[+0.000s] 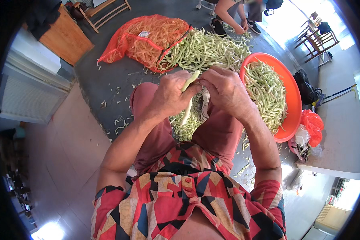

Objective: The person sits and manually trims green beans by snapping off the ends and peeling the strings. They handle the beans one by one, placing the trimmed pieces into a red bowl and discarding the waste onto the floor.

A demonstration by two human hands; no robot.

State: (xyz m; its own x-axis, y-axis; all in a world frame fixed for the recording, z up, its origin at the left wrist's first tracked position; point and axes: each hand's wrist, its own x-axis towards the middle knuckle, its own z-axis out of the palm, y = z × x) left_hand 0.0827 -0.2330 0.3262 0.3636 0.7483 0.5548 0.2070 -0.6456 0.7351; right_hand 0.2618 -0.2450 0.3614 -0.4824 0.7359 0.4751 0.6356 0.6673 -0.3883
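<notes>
My left hand (173, 93) is closed around a pale green bean pod (190, 80), whose upper end sticks out above the thumb. A whitish bean pod (186, 113) hangs below the same hand; whether it is a separate pod is hidden by the fingers. My right hand (226, 90) has its thumb and fingers pinched together against the left thumb tip, and what lies between them cannot be made out. Under both hands, a pile of bean scraps (186, 129) covers the floor between my knees. Beyond them spreads a heap of green bean pods (210, 51).
An orange plastic basin (292, 99) holding many pods stands at my right. An orange-red mesh sack (150, 39) of beans lies open beside the heap. Across from me, another person's hands (241, 28) are low over the beans. Red plastic bags (312, 127) sit past the basin.
</notes>
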